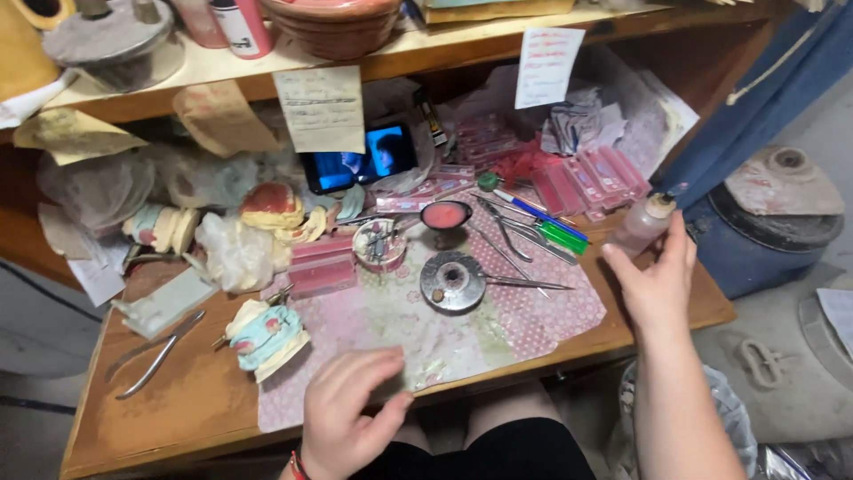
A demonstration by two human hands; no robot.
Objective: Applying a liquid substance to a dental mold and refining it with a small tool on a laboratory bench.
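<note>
Dental workshop (plaster casts (265, 336), pliers (156, 354))

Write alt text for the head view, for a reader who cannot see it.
A person's right hand reaches to a small squeeze bottle at the right edge of a cluttered wooden workbench, while the left hand rests on a pink patterned cloth. Dental casts, pliers and a round metal dish lie about.
</note>
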